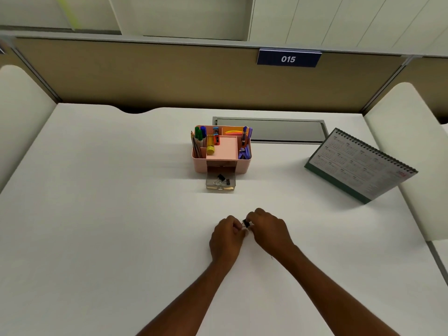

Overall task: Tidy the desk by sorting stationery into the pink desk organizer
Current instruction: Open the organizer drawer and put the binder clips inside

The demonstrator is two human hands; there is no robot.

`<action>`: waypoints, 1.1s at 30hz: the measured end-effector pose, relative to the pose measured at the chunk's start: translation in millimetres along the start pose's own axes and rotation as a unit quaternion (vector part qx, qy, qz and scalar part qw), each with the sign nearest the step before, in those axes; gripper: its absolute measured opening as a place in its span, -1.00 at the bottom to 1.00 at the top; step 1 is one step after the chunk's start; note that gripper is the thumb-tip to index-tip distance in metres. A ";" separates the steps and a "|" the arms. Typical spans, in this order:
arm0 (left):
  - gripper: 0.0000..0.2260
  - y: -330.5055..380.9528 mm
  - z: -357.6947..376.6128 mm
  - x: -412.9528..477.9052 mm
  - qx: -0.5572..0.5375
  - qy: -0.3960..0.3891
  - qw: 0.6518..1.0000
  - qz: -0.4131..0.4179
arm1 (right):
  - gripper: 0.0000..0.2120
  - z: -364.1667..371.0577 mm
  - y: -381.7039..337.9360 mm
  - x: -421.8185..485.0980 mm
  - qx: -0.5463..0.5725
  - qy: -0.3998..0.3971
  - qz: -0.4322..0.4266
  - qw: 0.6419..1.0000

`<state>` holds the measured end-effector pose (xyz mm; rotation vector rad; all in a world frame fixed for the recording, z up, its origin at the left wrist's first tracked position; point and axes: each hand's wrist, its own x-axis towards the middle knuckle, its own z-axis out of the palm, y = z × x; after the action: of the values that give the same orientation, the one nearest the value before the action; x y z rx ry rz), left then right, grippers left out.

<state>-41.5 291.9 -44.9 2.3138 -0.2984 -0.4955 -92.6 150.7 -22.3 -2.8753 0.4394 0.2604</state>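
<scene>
A person's left hand (226, 236) and right hand (270, 232) are together pinching a small black binder clip (246, 223) in curled fingers above the near middle of the white desk (97, 214). Beyond them, the pink desk organizer (198, 166) is sitting with its clear drawer (220, 187) pulled open, more clips (221, 178) lying inside. A desk calendar (358, 166) is leaning well apart to its right.

A white desk (97, 214) carries a pink desk organizer (200, 166) at far centre, its clear drawer (220, 187) pulled out nearward, a grey cable hatch (278, 130) just behind, and a spiral-bound desk calendar (358, 166) standing far right
</scene>
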 end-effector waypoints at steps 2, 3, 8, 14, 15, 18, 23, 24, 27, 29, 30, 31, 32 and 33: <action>-0.78 -0.2 -2.6 0.6 -0.008 0.004 1.000 0.004 | -0.69 0.1 0.3 6.2 0.014 -0.007 -0.008 1.000; -0.76 -0.1 -4.0 1.4 -0.007 0.001 1.000 0.007 | -0.61 0.8 1.1 8.7 0.023 -0.015 -0.016 1.000; -0.73 -1.4 -8.3 6.7 0.006 -0.019 1.000 0.011 | -0.79 2.5 2.3 13.7 0.011 -0.044 -0.039 0.998; -0.93 -7.2 -10.5 9.8 -0.031 -0.013 0.999 0.027 | -0.72 -3.4 3.5 3.9 0.031 -0.007 -0.049 0.998; -0.94 -8.8 -11.2 10.7 -0.037 -0.009 0.999 0.030 | -0.71 -5.4 4.0 1.3 0.042 0.005 -0.049 0.998; -0.92 -8.2 -19.7 12.4 -0.057 0.013 0.998 0.026 | -0.68 -12.1 7.0 -6.2 0.095 0.029 -0.022 0.995; -0.97 5.3 -55.5 34.4 -0.057 0.090 0.993 0.042 | -0.78 -19.0 34.5 -22.0 0.165 0.053 0.050 0.984; -0.95 11.0 -65.3 43.2 -0.042 0.107 0.993 0.039 | -0.81 -18.2 40.7 -26.2 0.169 0.052 0.065 0.982; -0.89 29.9 -90.5 72.5 0.017 0.144 0.989 0.001 | -0.87 -13.2 54.8 -39.8 0.163 0.050 0.091 0.981; -0.88 36.1 -100.6 90.6 0.054 0.154 0.987 -0.003 | -0.87 -8.5 60.2 -48.7 0.161 0.049 0.096 0.981; -0.88 37.0 -103.8 99.2 0.069 0.153 0.986 0.000 | -0.87 -6.6 62.2 -52.3 0.160 0.049 0.100 0.981; -0.88 37.8 -105.9 106.9 0.087 0.146 0.986 0.002 | -0.87 -5.0 64.2 -55.3 0.159 0.047 0.106 0.980; -0.88 38.3 -107.1 114.0 0.105 0.134 0.985 0.003 | -0.87 -4.1 65.3 -57.9 0.159 0.047 0.111 0.980; -0.88 38.9 -107.9 120.5 0.125 0.120 0.985 0.004 | -0.86 -3.7 66.0 -59.8 0.158 0.047 0.115 0.980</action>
<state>110.9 289.3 21.5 2.5842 -0.2637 -0.1786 -168.9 104.8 -18.9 -2.5327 0.7580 0.0822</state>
